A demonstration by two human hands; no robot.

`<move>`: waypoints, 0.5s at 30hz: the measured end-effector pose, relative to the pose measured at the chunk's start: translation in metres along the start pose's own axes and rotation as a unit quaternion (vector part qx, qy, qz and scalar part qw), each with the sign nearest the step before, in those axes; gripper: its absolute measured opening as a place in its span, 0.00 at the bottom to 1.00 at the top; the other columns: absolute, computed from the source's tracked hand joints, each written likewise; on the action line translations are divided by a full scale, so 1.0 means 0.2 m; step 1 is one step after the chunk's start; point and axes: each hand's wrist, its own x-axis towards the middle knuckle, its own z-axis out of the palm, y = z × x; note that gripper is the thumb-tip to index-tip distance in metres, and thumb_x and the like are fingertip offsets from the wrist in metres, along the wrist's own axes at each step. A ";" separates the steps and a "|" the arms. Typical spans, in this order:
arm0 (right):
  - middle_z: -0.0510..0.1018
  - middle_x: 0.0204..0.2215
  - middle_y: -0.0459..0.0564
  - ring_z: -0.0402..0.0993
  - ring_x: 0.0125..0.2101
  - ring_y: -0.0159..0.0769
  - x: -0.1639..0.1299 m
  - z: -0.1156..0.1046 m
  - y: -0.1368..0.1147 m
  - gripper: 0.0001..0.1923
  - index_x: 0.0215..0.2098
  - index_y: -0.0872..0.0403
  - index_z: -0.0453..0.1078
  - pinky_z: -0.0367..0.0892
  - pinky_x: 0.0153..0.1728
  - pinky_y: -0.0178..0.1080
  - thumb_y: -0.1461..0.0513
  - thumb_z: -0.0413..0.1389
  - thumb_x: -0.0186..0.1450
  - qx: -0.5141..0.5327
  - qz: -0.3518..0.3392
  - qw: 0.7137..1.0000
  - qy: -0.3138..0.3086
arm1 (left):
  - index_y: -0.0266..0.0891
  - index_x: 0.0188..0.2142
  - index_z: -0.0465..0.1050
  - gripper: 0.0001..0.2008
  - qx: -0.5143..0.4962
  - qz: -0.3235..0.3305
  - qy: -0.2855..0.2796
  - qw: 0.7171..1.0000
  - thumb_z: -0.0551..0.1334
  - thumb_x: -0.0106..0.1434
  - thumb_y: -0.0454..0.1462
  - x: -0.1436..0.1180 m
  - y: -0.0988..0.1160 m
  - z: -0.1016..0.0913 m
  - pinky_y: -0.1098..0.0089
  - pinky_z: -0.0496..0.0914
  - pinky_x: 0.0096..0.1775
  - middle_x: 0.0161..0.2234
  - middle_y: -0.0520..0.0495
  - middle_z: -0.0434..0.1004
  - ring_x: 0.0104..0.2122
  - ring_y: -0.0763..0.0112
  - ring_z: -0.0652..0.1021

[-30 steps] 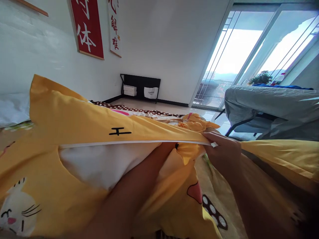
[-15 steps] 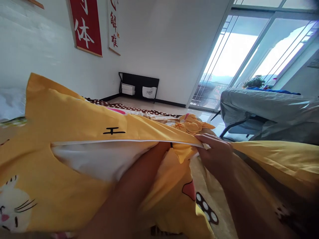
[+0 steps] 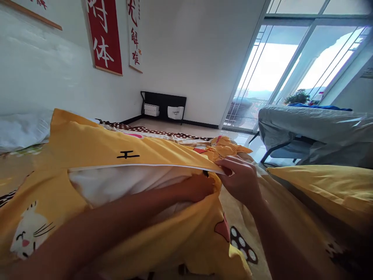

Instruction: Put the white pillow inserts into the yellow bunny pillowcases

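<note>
A yellow pillowcase (image 3: pixel 96 144) with cartoon cat prints lies across the bed in front of me, its zipper edge open and a white pillow (image 3: pixel 125 184) showing inside. My left hand (image 3: pixel 199 187) rests at the right end of the opening, fingers curled on the lower yellow edge by the zipper end. My right hand (image 3: pixel 240 179) pinches the upper corner of the pillowcase just right of it. The two hands nearly touch.
A second yellow pillow (image 3: pixel 323 186) lies at the right. A white pillow (image 3: pixel 20 130) sits at the far left by the wall. A grey covered table (image 3: pixel 314 124) stands right of the bed, a black low shelf (image 3: pixel 163 103) against the far wall, and sliding glass doors (image 3: pixel 279 66) behind.
My left forearm has come out of the pillowcase opening and the hand now shows at its right end. My right hand shifted slightly left, still on the corner. The pillowcase sank lower.
</note>
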 end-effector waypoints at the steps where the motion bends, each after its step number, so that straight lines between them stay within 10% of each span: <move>1: 0.63 0.15 0.41 0.57 0.19 0.27 0.00 -0.01 -0.01 0.08 0.20 0.54 0.68 0.54 0.22 0.33 0.66 0.53 0.56 0.013 -0.001 1.000 -0.006 | 0.36 0.37 0.74 0.08 -0.068 -0.012 0.013 0.998 0.57 0.61 0.33 -0.05 0.03 -0.01 0.61 0.71 0.45 0.40 0.42 0.78 0.41 0.61 0.77; 3: 0.61 0.15 0.40 0.56 0.19 0.27 -0.01 -0.01 -0.04 0.10 0.17 0.54 0.66 0.53 0.22 0.32 0.65 0.55 0.56 0.045 0.003 0.998 -0.040 | 0.36 0.39 0.73 0.12 -0.264 -0.031 0.078 0.961 0.55 0.57 0.32 -0.16 0.08 -0.05 0.61 0.70 0.48 0.44 0.42 0.77 0.46 0.60 0.75; 7: 0.66 0.17 0.40 0.60 0.20 0.25 -0.05 0.02 -0.10 0.10 0.21 0.55 0.69 0.57 0.24 0.30 0.64 0.54 0.60 0.159 0.059 0.963 -0.207 | 0.36 0.34 0.74 0.12 -0.591 -0.032 0.177 0.787 0.58 0.55 0.40 -0.37 0.13 -0.14 0.59 0.68 0.50 0.40 0.43 0.78 0.47 0.57 0.75; 11: 0.79 0.29 0.46 0.71 0.28 0.29 -0.08 0.08 -0.04 0.10 0.40 0.54 0.77 0.65 0.31 0.31 0.61 0.57 0.61 0.330 0.091 0.815 -0.468 | 0.34 0.35 0.74 0.19 -0.616 -0.135 0.298 0.717 0.64 0.55 0.50 -0.44 0.11 -0.14 0.59 0.69 0.47 0.36 0.42 0.79 0.41 0.57 0.77; 13: 0.80 0.28 0.48 0.73 0.26 0.31 -0.09 0.09 0.08 0.15 0.41 0.55 0.77 0.67 0.30 0.32 0.58 0.61 0.58 0.416 0.145 0.770 -0.462 | 0.34 0.37 0.74 0.21 -0.561 -0.161 0.384 0.715 0.67 0.53 0.50 -0.44 0.10 -0.13 0.61 0.69 0.48 0.37 0.43 0.79 0.43 0.57 0.76; 15: 0.76 0.20 0.45 0.70 0.21 0.28 -0.11 0.10 0.25 0.11 0.32 0.55 0.77 0.65 0.24 0.31 0.55 0.63 0.56 0.470 0.262 0.798 -0.270 | 0.35 0.37 0.75 0.21 -0.520 -0.163 0.417 0.728 0.67 0.53 0.50 -0.46 0.11 -0.11 0.62 0.68 0.50 0.39 0.43 0.79 0.45 0.57 0.76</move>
